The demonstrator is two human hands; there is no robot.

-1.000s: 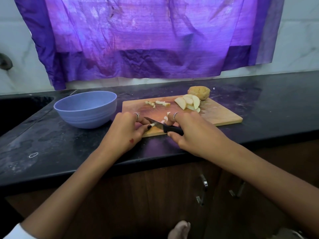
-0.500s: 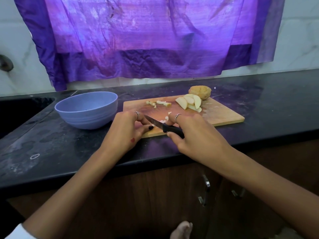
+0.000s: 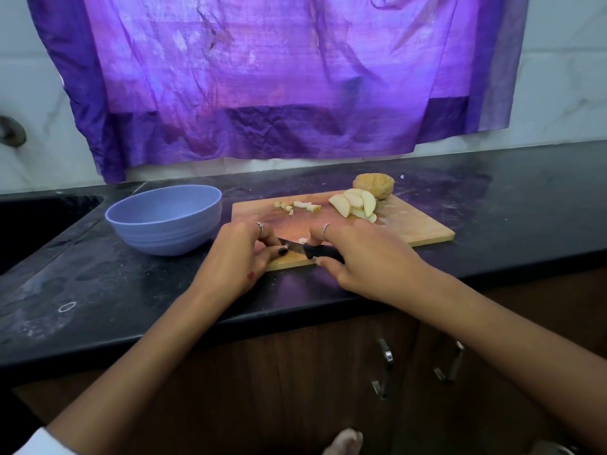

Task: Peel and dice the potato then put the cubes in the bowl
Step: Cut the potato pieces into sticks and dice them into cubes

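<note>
Rectangular wooden cutting board [image 3: 420,224] flat on black stone countertop [image 3: 525,205], near edge close to the counter's front. Right hand [image 3: 368,257] curled round black handle of small kitchen knife [image 3: 308,249]; silver ring on one finger; blade pointing left, low over the board's near-left part. Left hand [image 3: 239,254] at the blade tip, fingers bent down onto the board, dark-painted thumbnail against the blade; silver ring here too. Pale potato piece [image 3: 302,240] just visible behind the blade between the two hands; whether the left fingers pinch it or merely press on it cannot be told, most of it hidden. Small diced potato cubes [image 3: 297,205] scattered at the board's far-left part, well apart from the hands. Pale peeled potato wedges [image 3: 356,202] stacked at the far-right part of the board. Brown unpeeled potato portion [image 3: 374,184] just behind those wedges, at the board's far edge. Round pale-blue ribbed bowl [image 3: 164,221] on the counter just left of the board, upright, no cubes visible inside. Purple crumpled cloth [image 3: 279,73] hanging on the white marble wall behind. Brown wooden cabinet doors with metal handles [image 3: 384,366] below the counter.
</note>
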